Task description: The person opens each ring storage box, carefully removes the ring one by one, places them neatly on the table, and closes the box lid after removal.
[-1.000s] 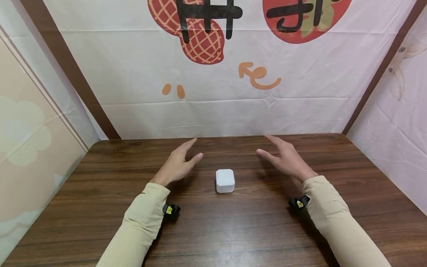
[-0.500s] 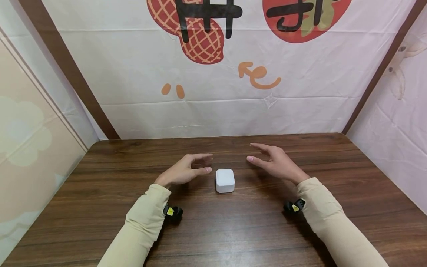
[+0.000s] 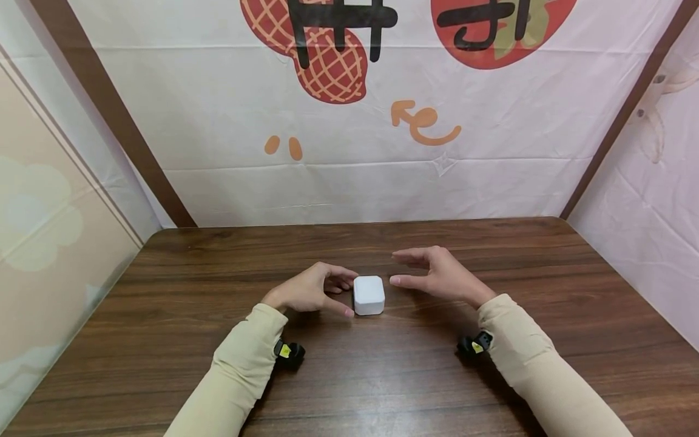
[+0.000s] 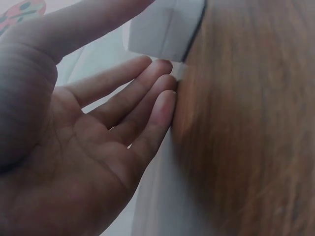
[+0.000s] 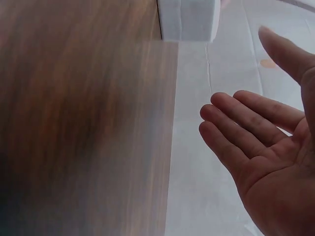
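Note:
A small white box with rounded corners sits on the brown wooden table. My left hand is right beside its left side, thumb near the front corner and fingers by the back corner. In the left wrist view, the spread thumb and fingers of the left hand frame the lower end of the white box. My right hand hovers to the box's right, a small gap away, fingers extended. The right wrist view shows the right hand with palm and fingers bare, below the white box.
Behind the table's far edge hangs a white printed cloth with red and orange drawings. Another printed cloth stands on the left, and a pale one on the right. Each wrist wears a small black camera.
Both hands have moved inward and nearer to me, toward the white box. The left hand has come right up to its side; the right has closed most of its distance. The box stays put.

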Tool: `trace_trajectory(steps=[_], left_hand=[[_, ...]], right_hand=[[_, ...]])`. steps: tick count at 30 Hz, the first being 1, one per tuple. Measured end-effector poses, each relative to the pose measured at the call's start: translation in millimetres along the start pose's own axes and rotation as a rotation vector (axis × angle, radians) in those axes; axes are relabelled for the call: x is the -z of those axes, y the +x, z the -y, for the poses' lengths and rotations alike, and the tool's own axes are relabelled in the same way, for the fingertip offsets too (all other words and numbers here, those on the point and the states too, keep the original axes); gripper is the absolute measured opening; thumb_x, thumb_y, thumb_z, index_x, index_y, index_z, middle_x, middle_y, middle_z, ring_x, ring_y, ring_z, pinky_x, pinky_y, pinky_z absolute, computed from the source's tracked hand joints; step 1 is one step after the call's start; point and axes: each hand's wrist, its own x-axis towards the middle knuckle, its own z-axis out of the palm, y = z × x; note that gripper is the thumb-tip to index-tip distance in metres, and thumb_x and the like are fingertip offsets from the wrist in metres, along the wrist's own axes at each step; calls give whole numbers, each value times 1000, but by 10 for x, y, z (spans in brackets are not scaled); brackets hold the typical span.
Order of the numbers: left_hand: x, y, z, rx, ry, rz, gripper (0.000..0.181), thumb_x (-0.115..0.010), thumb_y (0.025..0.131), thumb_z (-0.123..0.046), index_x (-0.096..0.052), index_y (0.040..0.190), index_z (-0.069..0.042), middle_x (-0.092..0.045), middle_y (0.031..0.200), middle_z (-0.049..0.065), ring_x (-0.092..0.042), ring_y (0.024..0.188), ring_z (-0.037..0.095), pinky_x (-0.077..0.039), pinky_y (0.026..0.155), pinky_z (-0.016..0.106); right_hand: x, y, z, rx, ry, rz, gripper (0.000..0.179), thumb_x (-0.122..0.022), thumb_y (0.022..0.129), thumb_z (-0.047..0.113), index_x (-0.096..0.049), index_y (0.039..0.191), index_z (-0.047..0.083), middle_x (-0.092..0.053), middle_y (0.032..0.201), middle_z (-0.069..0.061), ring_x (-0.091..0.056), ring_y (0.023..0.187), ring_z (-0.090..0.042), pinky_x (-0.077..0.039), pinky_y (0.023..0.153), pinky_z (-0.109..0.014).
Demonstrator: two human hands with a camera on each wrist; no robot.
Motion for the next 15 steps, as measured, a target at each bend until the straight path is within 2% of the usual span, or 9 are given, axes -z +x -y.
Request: trace_trajectory(steps=[9,15], left_hand=[[-130,68,-19,-12,181,-97,66,-95,71,-20,-64,125,5,-66,110,6,-60,101,21,-52,92,36],[-188,96,-36,-2,248,-148,65,-96,69,-23,-66,121,3,-66,106,4,-61,97,18,-52,88,33]], right_hand=[[-181,15,92,51,-69,56,67,-89,78,36,-66,131,2,-67,130,-6,-64,119,-22,-51,99,-42],[-247,9,140,82,-78,78,68,-91,76,33,-66,130,0,-67,128,-10,-66,117,-26,-52,97,-41]])
